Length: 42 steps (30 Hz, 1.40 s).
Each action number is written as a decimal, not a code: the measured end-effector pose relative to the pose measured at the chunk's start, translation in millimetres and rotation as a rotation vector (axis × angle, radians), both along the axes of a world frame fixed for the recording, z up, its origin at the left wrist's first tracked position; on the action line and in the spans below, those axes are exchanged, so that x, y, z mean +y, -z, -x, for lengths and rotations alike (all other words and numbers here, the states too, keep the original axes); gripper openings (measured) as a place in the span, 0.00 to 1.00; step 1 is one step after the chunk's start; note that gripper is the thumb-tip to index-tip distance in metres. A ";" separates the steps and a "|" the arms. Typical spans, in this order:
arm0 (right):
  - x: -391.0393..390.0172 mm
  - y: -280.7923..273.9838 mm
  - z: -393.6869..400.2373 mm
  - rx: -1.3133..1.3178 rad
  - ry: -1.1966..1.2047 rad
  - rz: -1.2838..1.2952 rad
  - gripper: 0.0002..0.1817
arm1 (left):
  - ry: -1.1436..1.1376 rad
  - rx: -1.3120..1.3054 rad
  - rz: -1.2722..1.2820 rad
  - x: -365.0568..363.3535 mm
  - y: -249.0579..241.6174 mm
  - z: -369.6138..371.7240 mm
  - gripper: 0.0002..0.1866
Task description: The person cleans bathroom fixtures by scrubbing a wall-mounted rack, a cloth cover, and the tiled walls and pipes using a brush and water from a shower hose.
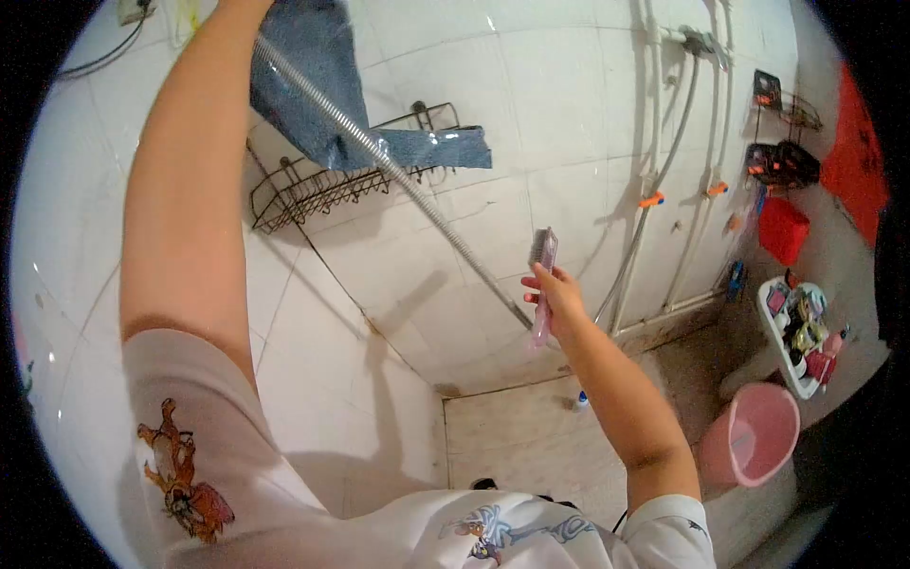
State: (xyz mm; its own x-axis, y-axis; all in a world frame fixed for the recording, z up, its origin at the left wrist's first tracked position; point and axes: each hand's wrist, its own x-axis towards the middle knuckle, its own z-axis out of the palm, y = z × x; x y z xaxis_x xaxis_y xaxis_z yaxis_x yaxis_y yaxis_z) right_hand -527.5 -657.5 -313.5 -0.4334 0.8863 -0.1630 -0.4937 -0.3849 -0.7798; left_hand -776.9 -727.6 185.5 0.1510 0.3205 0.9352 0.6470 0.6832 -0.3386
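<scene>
My right hand [559, 299] is closed around a scrub brush [543, 318] with a pale pink-purple handle, its bristle head upright above my fingers. My left arm [185, 180] reaches up to the top edge, where the hand is cut off from view. Near that arm's upper end hangs a blue denim garment [308, 81]. A narrow strip of the denim [436, 149] stretches right across a black wire rack [318, 194]. In front of the garment, a silver shower hose [408, 185] runs diagonally down to the right, passing behind my right hand.
White tiled walls meet in a corner ahead. Pipes with orange valve handles [652, 200] and a shower mixer [697, 43] are on the wall. To the right stand a pink bucket [749, 441] and a white tray [770, 327] of toiletries. A small bottle [582, 400] is on the floor.
</scene>
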 end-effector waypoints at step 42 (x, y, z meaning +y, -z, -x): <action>73.2 -280.3 116.0 -1.353 0.185 -1.214 0.28 | -0.091 -0.657 0.197 -58.6 229.9 259.0 0.13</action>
State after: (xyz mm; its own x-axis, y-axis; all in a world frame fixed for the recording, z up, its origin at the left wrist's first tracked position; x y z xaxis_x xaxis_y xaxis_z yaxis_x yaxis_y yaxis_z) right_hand -643.5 -584.3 -33.2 -0.4592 0.7839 0.4179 0.6759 0.6136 -0.4082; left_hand -1035.9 -786.2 -44.3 -0.4623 0.4780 0.7468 0.7032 0.7107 -0.0196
